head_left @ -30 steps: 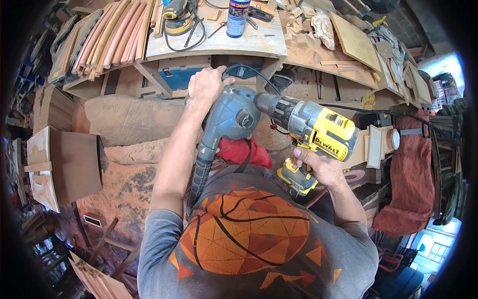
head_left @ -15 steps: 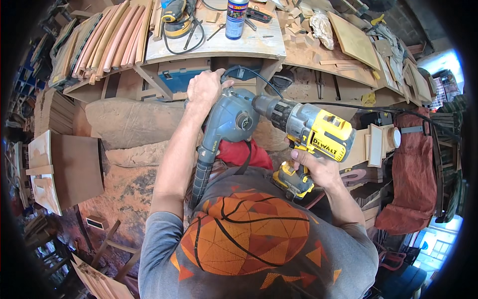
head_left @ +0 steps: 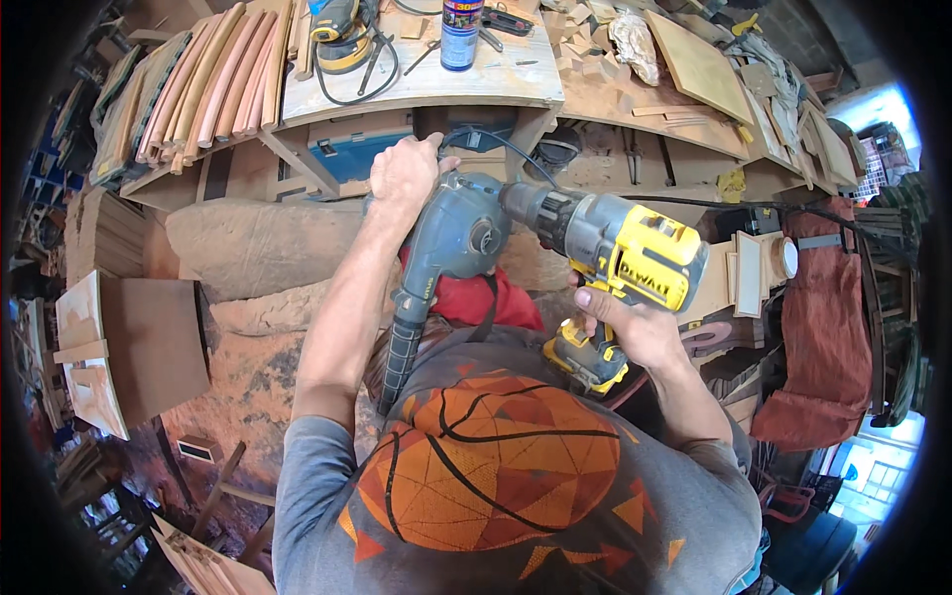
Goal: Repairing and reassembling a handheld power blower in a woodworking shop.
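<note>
Fingers of the right hand (head_left: 638, 327): wrapped round the drill (head_left: 650, 260), two o'clock, I'd say to bear its weight. Left hand (head_left: 405, 178), eleven o'clock: clasped over the blower (head_left: 454, 236), twelve o'clock, apparently to steady it.

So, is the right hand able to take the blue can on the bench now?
Probably not: the right hand grips the yellow drill, and the blue can stands beyond it on the bench.
</note>
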`<state>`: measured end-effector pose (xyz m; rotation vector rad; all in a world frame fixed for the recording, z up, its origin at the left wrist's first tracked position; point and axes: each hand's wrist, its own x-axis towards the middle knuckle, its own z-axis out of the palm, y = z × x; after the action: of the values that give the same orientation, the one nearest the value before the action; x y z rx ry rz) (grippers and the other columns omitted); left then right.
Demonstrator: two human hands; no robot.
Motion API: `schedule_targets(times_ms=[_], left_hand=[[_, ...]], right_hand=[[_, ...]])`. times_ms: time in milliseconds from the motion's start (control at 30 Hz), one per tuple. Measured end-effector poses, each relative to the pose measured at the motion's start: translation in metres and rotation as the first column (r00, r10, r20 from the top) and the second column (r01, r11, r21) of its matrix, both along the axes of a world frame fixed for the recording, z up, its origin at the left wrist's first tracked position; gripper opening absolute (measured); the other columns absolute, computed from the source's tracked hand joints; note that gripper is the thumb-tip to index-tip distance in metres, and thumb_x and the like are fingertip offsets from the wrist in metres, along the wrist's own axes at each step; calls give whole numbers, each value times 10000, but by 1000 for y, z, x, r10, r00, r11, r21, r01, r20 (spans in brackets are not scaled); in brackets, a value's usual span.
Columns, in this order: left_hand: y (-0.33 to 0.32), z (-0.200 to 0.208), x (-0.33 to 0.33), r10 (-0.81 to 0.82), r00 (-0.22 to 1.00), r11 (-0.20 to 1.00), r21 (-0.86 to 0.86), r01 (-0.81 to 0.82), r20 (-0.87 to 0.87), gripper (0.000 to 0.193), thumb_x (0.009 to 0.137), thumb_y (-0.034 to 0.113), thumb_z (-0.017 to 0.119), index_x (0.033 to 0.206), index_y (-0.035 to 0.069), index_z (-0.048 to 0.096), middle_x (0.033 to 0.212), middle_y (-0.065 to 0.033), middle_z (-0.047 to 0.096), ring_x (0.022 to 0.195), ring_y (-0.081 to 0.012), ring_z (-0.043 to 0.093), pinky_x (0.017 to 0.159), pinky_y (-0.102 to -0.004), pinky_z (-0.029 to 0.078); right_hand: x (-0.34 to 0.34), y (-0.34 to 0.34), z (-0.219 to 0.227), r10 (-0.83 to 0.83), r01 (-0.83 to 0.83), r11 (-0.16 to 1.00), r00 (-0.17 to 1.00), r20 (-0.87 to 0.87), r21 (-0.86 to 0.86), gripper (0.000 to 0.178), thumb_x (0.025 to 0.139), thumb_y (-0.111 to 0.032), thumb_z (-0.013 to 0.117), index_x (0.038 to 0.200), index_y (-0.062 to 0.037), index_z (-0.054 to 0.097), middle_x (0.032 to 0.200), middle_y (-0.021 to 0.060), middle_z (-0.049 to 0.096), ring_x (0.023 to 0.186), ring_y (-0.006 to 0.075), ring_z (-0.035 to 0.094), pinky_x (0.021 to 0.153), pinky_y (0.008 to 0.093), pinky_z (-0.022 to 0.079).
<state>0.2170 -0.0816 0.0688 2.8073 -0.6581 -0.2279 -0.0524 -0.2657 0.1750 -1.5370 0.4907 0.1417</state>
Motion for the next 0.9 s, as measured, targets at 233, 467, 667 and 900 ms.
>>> schedule_targets(times_ms=[233,467,667,900], left_hand=[[7,2,1,18,1000,1000,-17,-18,-11,614,880,625,638,1342,220,648,1107,-167,727,1065,-350,691,877,-488,555],[11,-3,2,37,999,999,-23,-37,-13,623,883,630,629,1341,208,643,1080,-169,720,1034,-374,694,858,-499,557],[7,-8,3,22,1000,1000,8,-22,18,580,899,582,642,1328,192,647,1056,-192,715,985,-382,710,823,-491,569],[3,-8,11,16,1000,1000,17,-16,23,582,901,579,640,1338,195,649,1057,-191,715,993,-379,709,827,-489,567]], right_hand=[[1,3,2,143,-140,946,990,-12,-293,252,932,-120,741,1139,-7,654,808,28,646,707,119,620,654,283,519],[9,12,6,-120,100,955,991,-56,-280,226,937,-210,713,1056,-21,677,745,17,675,625,89,622,586,276,505],[13,13,11,-103,104,994,994,-39,29,217,928,-23,678,1137,23,642,932,90,696,643,130,622,626,289,542],[17,8,7,-73,70,997,994,-79,-46,222,935,-19,657,1151,24,629,999,97,687,649,136,623,612,288,537]])
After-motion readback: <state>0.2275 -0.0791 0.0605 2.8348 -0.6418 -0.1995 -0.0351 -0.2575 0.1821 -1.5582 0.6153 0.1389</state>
